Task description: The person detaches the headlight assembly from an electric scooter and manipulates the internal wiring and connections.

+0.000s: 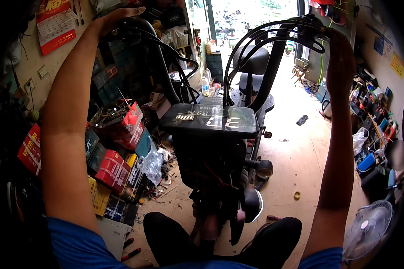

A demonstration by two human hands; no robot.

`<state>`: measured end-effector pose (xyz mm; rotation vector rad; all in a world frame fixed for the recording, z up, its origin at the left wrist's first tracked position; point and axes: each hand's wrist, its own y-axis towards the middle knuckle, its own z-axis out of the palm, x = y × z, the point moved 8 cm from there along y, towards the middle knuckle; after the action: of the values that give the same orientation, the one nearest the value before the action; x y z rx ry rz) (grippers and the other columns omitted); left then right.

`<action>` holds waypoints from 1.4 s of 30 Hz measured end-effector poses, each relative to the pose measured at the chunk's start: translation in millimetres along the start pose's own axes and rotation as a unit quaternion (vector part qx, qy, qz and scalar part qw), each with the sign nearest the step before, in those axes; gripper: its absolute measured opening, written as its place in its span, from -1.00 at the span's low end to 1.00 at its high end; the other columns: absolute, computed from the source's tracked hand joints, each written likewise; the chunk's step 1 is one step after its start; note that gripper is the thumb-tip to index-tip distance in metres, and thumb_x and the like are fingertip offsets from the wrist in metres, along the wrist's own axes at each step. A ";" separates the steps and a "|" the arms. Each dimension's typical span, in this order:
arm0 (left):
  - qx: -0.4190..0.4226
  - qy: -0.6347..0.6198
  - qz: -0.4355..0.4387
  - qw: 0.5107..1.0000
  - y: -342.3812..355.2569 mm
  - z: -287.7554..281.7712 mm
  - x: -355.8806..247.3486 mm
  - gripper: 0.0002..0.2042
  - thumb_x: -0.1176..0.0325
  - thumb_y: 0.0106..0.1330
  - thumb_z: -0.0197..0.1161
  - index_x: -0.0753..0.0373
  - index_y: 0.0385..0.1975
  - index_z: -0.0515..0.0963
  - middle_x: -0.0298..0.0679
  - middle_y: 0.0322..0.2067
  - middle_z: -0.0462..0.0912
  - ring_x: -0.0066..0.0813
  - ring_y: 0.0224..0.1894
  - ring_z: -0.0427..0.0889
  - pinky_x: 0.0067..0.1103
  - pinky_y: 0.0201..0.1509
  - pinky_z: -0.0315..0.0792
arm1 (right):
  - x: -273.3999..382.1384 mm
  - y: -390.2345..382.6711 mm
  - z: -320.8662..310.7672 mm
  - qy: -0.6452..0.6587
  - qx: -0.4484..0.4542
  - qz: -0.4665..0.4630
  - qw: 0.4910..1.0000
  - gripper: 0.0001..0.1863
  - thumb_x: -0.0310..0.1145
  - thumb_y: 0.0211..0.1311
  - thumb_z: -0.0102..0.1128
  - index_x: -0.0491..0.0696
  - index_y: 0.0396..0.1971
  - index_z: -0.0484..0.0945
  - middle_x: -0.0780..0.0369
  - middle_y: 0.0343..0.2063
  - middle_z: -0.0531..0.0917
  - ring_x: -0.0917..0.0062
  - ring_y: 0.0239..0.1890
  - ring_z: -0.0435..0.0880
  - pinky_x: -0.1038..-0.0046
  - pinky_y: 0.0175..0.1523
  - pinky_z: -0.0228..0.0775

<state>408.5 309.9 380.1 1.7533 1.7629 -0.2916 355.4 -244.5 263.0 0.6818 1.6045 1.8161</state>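
Observation:
An electric bike stands front-on before me, its black handlebar [268, 74] rising on both sides. At the upper left my left hand [116, 21] is closed around one end of the handlebar, one digit showing along the top. On the other end, at the upper right, my right hand [340, 54] is closed too; it is in shadow and its fingers are mostly hidden. Between my arms lies the flat black display panel [208, 120], with lit bars and digits. Black cables [238, 54] loop from the bar ends down behind it. Beneath hangs a dark front housing [208, 157].
Boxed batteries [113, 170] and a clear plastic bag [152, 163] crowd the left. A standing fan [368, 228] and cluttered tools [381, 116] line the right. A yellow ring [296, 195] and a dark scrap [302, 119] lie on the floor. A bright doorway [256, 18] opens beyond.

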 end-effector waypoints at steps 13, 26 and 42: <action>-0.072 0.058 0.066 0.994 -25.5 -20.4 -12.4 -0.37 -0.31 0.41 0.18 0.23 -0.03 0.72 -0.22 -0.23 0.76 -0.35 -0.15 0.70 -0.42 0.03 0.51 | 5.3 2.9 1.1 0.013 0.017 0.043 0.999 -0.71 -0.22 0.57 0.13 -0.09 0.01 0.70 0.13 -0.05 0.75 0.30 0.07 0.69 0.31 0.22 0.45; -0.240 -0.193 0.162 0.938 -225.6 174.0 105.4 -0.83 0.35 0.52 0.23 0.31 -0.14 0.69 -0.32 -0.31 0.76 -0.57 -0.20 0.72 -0.58 -0.01 0.56 | 8.2 3.2 -0.4 0.002 0.002 0.022 1.000 -0.71 -0.25 0.58 0.12 -0.12 0.01 0.69 0.12 -0.05 0.75 0.29 0.04 0.70 0.32 0.20 0.46; -0.009 0.037 0.364 0.931 -189.0 271.0 73.9 -0.87 0.42 0.28 0.37 0.18 -0.20 0.66 -0.04 -0.30 0.73 -0.07 -0.22 0.77 -0.38 -0.16 0.62 | -6.1 3.5 -0.9 0.000 0.046 0.044 0.998 -0.66 -0.23 0.62 0.02 -0.11 0.10 0.65 0.13 0.03 0.72 0.32 0.11 0.67 0.34 0.27 0.42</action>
<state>307.1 200.2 76.2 2.2776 1.0362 0.1103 358.5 -249.9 266.5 0.8058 1.6906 1.8118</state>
